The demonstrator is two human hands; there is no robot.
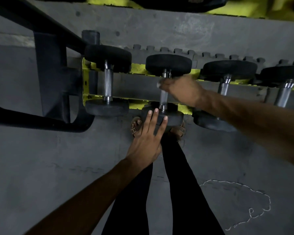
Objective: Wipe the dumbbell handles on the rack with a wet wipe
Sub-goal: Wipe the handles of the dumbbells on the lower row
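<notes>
Four black chrome-handled dumbbells [107,85] [168,64] [223,87] [284,94] on one yellow-and-grey rack [139,89]; one white wet wipe [158,84], two bare hands [148,141] [182,89], two sandalled feet [136,128] [180,131].

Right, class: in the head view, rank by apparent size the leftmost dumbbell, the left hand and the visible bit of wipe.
1. The leftmost dumbbell
2. The left hand, close behind, though nearer the camera
3. The wipe, a white sliver

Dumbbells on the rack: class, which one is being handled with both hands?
The second dumbbell from the left: the right hand grips its handle, the left hand rests on its near weight. The others are untouched.
</notes>
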